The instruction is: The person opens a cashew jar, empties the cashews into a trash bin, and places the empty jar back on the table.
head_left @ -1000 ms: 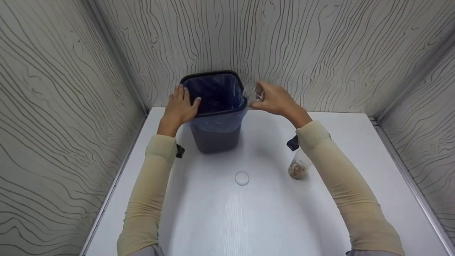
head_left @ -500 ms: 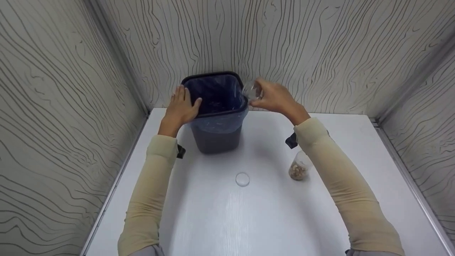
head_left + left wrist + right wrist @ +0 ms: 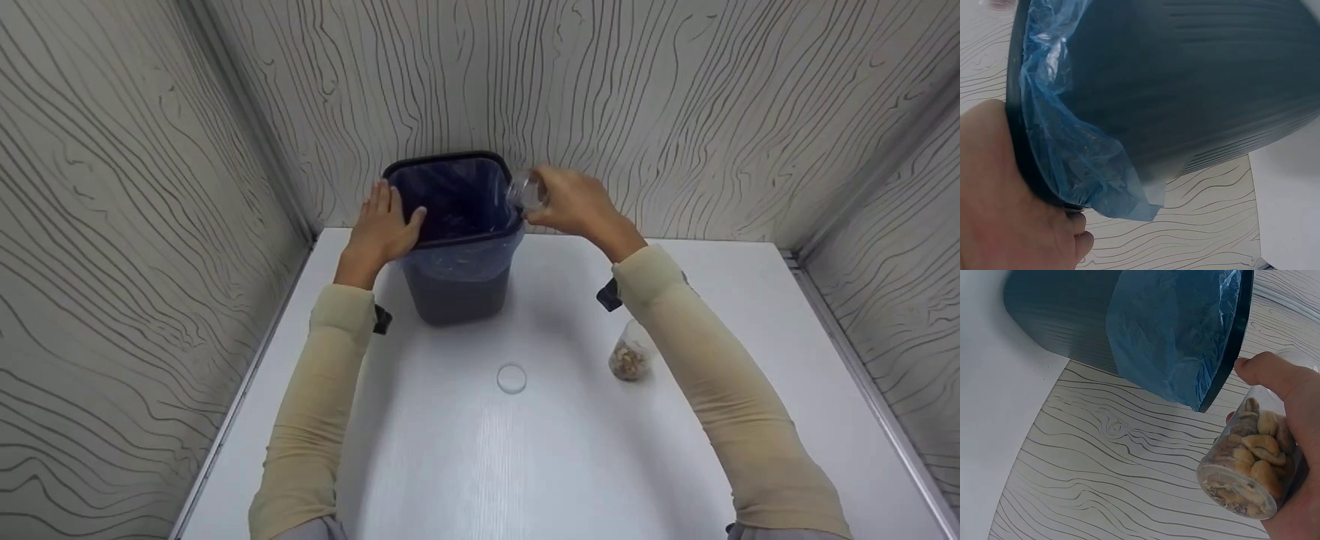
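A dark bin (image 3: 456,289) lined with a blue bag (image 3: 457,196) stands at the back of the white table (image 3: 555,465). My left hand (image 3: 384,225) rests on the bin's left rim with fingers straight, seen close as the left hand (image 3: 1005,214) beside the rim. My right hand (image 3: 574,206) grips a clear jar (image 3: 526,191), tipped toward the bin's right rim. In the right wrist view the jar (image 3: 1249,464) is full of nuts and lies on its side in my right hand (image 3: 1292,439), close to the bin's rim (image 3: 1230,349).
A second small jar (image 3: 628,354) with nuts stands on the table under my right forearm. A clear round lid (image 3: 511,377) lies mid-table. Wood-grain walls (image 3: 675,112) close in on the left, back and right.
My right hand has carried the jar slightly left and up, closer to the bin's right rim. The left hand has stayed on the rim.
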